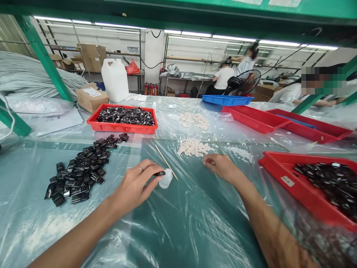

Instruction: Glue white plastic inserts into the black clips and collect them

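"Where is the black piece (159, 173) sitting right now?"

"You're pinching it in the fingertips of your left hand (134, 186), and those fingers are closing narrowly around it. Its far end is pointing right, at the top of the small white bottle (165, 181). I can't tell whether the two are touching."

"And what is lying around those fingers?"

"The bottle is standing just beyond their tips, on the plastic-covered worktop (173, 230). A thin stick (164, 159) is lying aslant behind it. Left of your left fingers, a loose heap of black clips (83, 167) is spreading out, and farther beyond them a red tray (122, 128) is holding many more."

"What about my right hand (223, 167)?"

"Its fingers are curling close together, but I can't tell whether they're gripping anything. They are hovering or resting right by the near edge of a pile of pale pieces (193, 147); a second pale pile (194, 120) is lying farther away. Small clear bits (241, 153) are scattering to the right of those fingers, and past them a larger red tray (279, 186) is holding dark, shiny pieces."

"Anything farther out?"

"A white jug (115, 80) is standing behind the first tray, and a blue tray (227, 99) is resting well beyond your right fingers."
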Action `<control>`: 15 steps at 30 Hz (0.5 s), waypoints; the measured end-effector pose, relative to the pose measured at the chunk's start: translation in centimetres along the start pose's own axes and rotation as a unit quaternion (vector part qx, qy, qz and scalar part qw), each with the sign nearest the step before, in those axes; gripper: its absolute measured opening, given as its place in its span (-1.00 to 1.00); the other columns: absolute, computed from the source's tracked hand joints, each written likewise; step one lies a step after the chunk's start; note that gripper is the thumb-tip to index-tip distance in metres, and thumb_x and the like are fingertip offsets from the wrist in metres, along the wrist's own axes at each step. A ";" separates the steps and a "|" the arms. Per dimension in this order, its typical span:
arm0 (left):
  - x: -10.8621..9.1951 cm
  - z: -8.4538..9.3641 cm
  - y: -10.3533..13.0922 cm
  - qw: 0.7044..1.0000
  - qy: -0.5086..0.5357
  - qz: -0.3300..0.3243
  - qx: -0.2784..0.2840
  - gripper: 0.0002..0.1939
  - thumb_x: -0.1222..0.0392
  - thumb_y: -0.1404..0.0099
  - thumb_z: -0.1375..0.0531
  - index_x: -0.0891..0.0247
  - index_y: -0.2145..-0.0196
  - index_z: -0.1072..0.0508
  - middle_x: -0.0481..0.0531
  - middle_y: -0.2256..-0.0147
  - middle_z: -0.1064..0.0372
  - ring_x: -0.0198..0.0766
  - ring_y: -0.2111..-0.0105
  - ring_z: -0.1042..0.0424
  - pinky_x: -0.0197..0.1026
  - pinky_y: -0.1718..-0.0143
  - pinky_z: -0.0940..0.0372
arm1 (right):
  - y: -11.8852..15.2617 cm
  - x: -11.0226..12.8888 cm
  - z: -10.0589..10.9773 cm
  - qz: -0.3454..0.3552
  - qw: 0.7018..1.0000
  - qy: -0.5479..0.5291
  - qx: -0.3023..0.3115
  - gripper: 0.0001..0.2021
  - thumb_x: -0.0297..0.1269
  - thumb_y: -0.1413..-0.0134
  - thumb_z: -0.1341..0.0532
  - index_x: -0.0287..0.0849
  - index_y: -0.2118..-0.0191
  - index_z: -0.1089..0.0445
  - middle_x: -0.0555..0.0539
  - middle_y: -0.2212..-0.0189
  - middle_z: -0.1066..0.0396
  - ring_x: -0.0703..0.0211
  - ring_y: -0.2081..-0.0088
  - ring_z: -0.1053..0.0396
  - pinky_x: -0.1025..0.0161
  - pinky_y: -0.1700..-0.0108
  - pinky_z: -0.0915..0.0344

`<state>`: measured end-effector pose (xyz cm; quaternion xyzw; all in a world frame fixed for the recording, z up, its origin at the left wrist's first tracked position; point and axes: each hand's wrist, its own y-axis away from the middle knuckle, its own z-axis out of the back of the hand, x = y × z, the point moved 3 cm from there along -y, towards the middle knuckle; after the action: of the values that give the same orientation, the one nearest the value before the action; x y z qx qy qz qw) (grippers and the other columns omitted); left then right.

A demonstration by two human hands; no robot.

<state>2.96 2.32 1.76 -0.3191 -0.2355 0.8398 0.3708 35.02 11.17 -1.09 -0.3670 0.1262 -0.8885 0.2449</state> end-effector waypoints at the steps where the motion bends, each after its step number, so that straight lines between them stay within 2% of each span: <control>1: -0.2 -0.2 0.0 1.000 0.012 0.003 0.013 -0.84 0.25 -0.52 -0.10 0.13 -0.02 -0.38 0.02 0.14 -0.47 -0.24 0.22 -0.52 -0.21 0.21 -0.43 | 0.0 1.4 -0.2 -0.005 1.000 -0.009 0.004 -0.74 -0.15 -0.23 -0.31 -0.13 0.45 -0.43 0.08 0.61 -0.43 0.35 0.59 -0.37 0.39 0.53 -0.31; 3: -0.7 -0.6 0.2 0.999 0.030 0.007 0.034 -0.85 0.22 -0.54 -0.08 0.13 -0.01 -0.36 0.02 0.16 -0.48 -0.25 0.27 -0.52 -0.22 0.26 -0.41 | 0.4 4.9 -0.8 -0.012 0.999 -0.034 0.013 -0.85 -0.20 -0.24 -0.29 -0.12 0.34 -0.46 0.00 0.48 -0.55 0.25 0.45 -0.53 0.33 0.40 -0.46; 5: -1.0 -1.1 0.4 0.998 0.040 0.010 0.046 -0.86 0.19 -0.54 -0.06 0.12 0.00 -0.35 0.02 0.19 -0.48 -0.24 0.32 -0.51 -0.21 0.32 -0.39 | 1.1 8.7 -1.5 -0.006 0.997 -0.071 0.019 -0.91 -0.22 -0.26 -0.27 -0.09 0.25 -0.44 -0.03 0.37 -0.60 0.19 0.35 -0.59 0.28 0.29 -0.55; 6: -1.2 -1.3 0.5 0.998 0.046 0.011 0.049 -0.86 0.18 -0.54 -0.06 0.11 0.00 -0.35 0.01 0.21 -0.47 -0.23 0.34 -0.49 -0.20 0.34 -0.38 | 1.6 10.5 -1.9 0.005 0.994 -0.104 0.017 -0.95 -0.24 -0.26 -0.27 -0.06 0.21 -0.43 0.00 0.35 -0.60 0.20 0.35 -0.59 0.27 0.29 -0.57; 8: -1.6 -1.7 0.7 0.996 0.068 0.020 0.055 -0.87 0.17 -0.54 -0.06 0.09 0.00 -0.34 0.00 0.24 -0.45 -0.24 0.39 -0.46 -0.19 0.37 -0.36 | 2.6 13.3 -2.4 0.055 0.979 -0.196 -0.024 -0.88 -0.32 -0.20 -0.30 0.02 0.15 -0.48 0.03 0.35 -0.60 0.19 0.39 -0.58 0.26 0.34 -0.57; 11: -2.2 -1.8 0.9 0.991 0.115 0.039 0.060 -0.86 0.19 -0.53 -0.07 0.07 -0.01 -0.34 -0.01 0.24 -0.43 -0.26 0.42 -0.43 -0.19 0.37 -0.38 | 3.7 15.2 -3.2 0.077 0.964 -0.241 -0.086 -0.76 -0.44 -0.16 -0.29 0.11 0.16 -0.54 0.05 0.33 -0.62 0.15 0.28 -0.59 0.22 0.24 -0.60; 13: -2.5 -1.8 0.9 0.987 0.138 0.053 0.064 -0.85 0.22 -0.51 -0.09 0.05 0.00 -0.33 -0.02 0.23 -0.43 -0.27 0.43 -0.42 -0.20 0.37 -0.39 | 4.0 15.3 -3.7 0.063 0.961 -0.249 -0.100 -0.73 -0.46 -0.14 -0.31 0.14 0.17 -0.55 0.05 0.31 -0.63 0.13 0.22 -0.60 0.20 0.18 -0.61; 15: -2.7 -1.9 1.0 0.985 0.148 0.066 0.067 -0.84 0.23 -0.49 -0.11 0.02 0.02 -0.33 -0.02 0.24 -0.43 -0.27 0.45 -0.41 -0.20 0.41 -0.39 | 4.1 15.2 -4.2 0.061 0.961 -0.250 -0.097 -0.73 -0.45 -0.10 -0.34 0.15 0.18 -0.55 0.06 0.30 -0.61 0.12 0.25 -0.60 0.17 0.20 -0.61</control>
<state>5.23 -0.08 0.79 -0.4288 -0.0998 0.8199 0.3660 24.11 -0.15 3.27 -0.5912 0.1689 -0.7349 0.2860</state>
